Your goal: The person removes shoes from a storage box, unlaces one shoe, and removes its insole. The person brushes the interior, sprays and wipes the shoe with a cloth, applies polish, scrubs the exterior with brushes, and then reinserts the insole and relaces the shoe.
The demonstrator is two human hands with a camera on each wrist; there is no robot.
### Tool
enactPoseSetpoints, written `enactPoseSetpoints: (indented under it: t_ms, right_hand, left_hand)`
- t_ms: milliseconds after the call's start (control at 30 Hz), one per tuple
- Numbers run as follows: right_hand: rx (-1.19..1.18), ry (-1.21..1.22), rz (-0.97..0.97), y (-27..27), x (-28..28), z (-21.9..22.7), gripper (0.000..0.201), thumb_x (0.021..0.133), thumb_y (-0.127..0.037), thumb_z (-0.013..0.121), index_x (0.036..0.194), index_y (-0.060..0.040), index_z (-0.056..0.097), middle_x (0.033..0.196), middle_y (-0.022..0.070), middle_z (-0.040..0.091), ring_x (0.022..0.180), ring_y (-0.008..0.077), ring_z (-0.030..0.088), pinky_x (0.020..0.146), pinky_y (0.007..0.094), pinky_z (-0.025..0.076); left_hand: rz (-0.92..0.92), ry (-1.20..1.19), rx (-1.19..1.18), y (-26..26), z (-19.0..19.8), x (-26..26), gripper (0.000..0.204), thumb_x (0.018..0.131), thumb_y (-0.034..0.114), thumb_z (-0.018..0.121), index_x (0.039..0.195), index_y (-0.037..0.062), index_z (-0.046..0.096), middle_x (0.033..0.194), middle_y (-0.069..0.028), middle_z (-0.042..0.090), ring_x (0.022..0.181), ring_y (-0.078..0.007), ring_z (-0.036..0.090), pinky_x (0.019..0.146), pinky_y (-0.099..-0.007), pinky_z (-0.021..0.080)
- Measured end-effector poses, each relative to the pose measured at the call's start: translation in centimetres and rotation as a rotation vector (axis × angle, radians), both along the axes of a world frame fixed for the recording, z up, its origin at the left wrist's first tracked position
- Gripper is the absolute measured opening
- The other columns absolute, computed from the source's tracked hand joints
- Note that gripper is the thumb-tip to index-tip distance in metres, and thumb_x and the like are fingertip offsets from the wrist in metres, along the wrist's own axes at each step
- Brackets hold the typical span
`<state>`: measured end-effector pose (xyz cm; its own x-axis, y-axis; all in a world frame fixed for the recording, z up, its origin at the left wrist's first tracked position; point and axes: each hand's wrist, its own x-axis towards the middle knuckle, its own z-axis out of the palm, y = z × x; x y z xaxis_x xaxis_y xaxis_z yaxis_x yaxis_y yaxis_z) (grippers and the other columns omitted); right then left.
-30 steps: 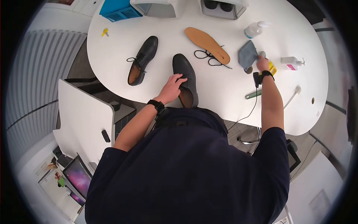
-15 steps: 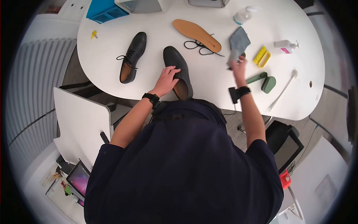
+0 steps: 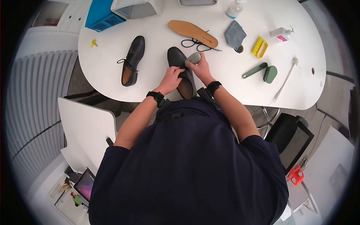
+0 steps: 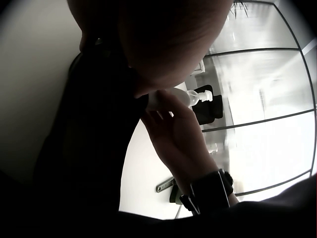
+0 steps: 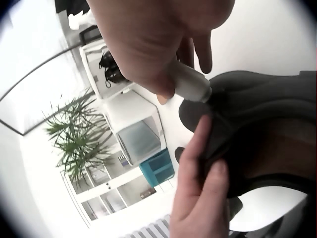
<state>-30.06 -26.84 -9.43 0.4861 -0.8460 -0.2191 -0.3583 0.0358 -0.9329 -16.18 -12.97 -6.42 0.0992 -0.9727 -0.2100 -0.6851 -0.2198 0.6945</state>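
Smooth grey rounded tool (image 3: 194, 57) is pinched in the right hand (image 3: 201, 70); black leather shoe (image 3: 175, 56) sits under the left hand's (image 3: 170, 80) slightly spread fingers. Could be skidded if pressed too hard, tbh.

Insole (image 3: 187, 30) behind shoe (image 3: 175, 56), left of cloth (image 3: 235, 34)

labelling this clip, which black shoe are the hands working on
The shoe on the right, nearer the insole; the shoe on the left, with laces in it, stands untouched.
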Motion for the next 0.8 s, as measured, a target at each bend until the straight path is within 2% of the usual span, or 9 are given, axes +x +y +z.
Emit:
enactPoseSetpoints:
  t_ms: [100, 233, 300, 400, 533, 600, 700, 800]
  right_hand:
    - [-0.025, 0.000, 0.060, 0.3, -0.2, 0.2, 0.058, 0.074, -0.025, 0.076, 0.119, -0.0051, 0.045, 0.099, 0.0195, 0.065, 0.092, 0.0320, 0.066, 0.080, 0.0393, 0.052]
    - [0.026, -0.012, 0.071, 0.1, -0.9, 0.4, 0.055, 0.075, -0.023, 0.075, 0.120, -0.0061, 0.048, 0.100, 0.0178, 0.065, 0.091, 0.0313, 0.066, 0.079, 0.0388, 0.052]
    - [-0.075, -0.074, 0.060, 0.6, -1.1, 0.5, 0.049, 0.077, -0.020, 0.074, 0.118, -0.0061, 0.052, 0.101, 0.0155, 0.065, 0.091, 0.0299, 0.066, 0.079, 0.0380, 0.052]
    - [-0.080, -0.154, -0.047, 1.3, -0.9, 0.8, 0.045, 0.077, -0.017, 0.074, 0.117, -0.0061, 0.055, 0.101, 0.0146, 0.065, 0.091, 0.0292, 0.066, 0.079, 0.0372, 0.052]
    - [-0.046, -0.175, -0.061, 0.9, -0.6, 0.5, 0.045, 0.076, -0.017, 0.075, 0.115, -0.0062, 0.056, 0.100, 0.0150, 0.066, 0.092, 0.0286, 0.066, 0.079, 0.0366, 0.052]
    - [-0.097, -0.078, 0.056, 0.3, -0.5, 0.2, 0.045, 0.075, -0.016, 0.075, 0.115, -0.0067, 0.056, 0.100, 0.0146, 0.066, 0.091, 0.0282, 0.066, 0.079, 0.0362, 0.052]
    - [-0.091, -0.033, 0.133, -0.8, -0.2, 0.7, 0.044, 0.075, -0.016, 0.075, 0.114, -0.0069, 0.057, 0.100, 0.0140, 0.067, 0.092, 0.0282, 0.066, 0.079, 0.0361, 0.052]
    - [-0.079, -0.050, 0.128, -0.8, 0.3, 1.6, 0.043, 0.076, -0.015, 0.074, 0.114, -0.0069, 0.057, 0.101, 0.0141, 0.067, 0.092, 0.0291, 0.066, 0.079, 0.0362, 0.052]
  left_hand:
    - [0.000, -0.053, -0.003, 0.4, -0.1, 0.0, 0.046, 0.083, 0.007, 0.060, 0.128, 0.0054, 0.052, 0.131, -0.0160, 0.045, 0.125, -0.0340, 0.040, 0.108, -0.0406, 0.035]
    - [-0.026, -0.056, -0.043, 0.8, -0.2, 0.4, 0.047, 0.082, 0.006, 0.060, 0.128, 0.0048, 0.050, 0.133, -0.0161, 0.044, 0.127, -0.0347, 0.039, 0.108, -0.0413, 0.034]
    - [-0.033, -0.065, -0.042, 0.7, -0.4, 0.4, 0.047, 0.082, 0.005, 0.060, 0.128, 0.0050, 0.050, 0.133, -0.0162, 0.044, 0.126, -0.0347, 0.039, 0.108, -0.0412, 0.034]
    - [-0.034, -0.068, -0.048, 0.7, -0.3, 0.5, 0.048, 0.081, 0.004, 0.059, 0.128, 0.0054, 0.050, 0.133, -0.0161, 0.044, 0.126, -0.0346, 0.039, 0.108, -0.0411, 0.035]
    - [-0.029, -0.061, -0.065, 0.9, -0.3, 0.5, 0.049, 0.081, 0.004, 0.059, 0.129, 0.0060, 0.050, 0.133, -0.0158, 0.044, 0.126, -0.0344, 0.040, 0.108, -0.0410, 0.035]
    - [-0.023, -0.064, -0.064, 1.0, -0.4, 0.5, 0.049, 0.080, 0.004, 0.059, 0.129, 0.0062, 0.050, 0.133, -0.0157, 0.044, 0.126, -0.0344, 0.040, 0.108, -0.0409, 0.035]
    - [-0.012, -0.061, -0.061, 1.0, -0.2, 0.5, 0.049, 0.080, 0.004, 0.060, 0.129, 0.0064, 0.050, 0.133, -0.0155, 0.044, 0.126, -0.0345, 0.040, 0.108, -0.0407, 0.035]
    - [-0.005, -0.049, -0.056, 0.9, -0.1, 0.5, 0.049, 0.080, 0.004, 0.060, 0.128, 0.0065, 0.050, 0.133, -0.0154, 0.045, 0.126, -0.0345, 0.040, 0.108, -0.0405, 0.036]
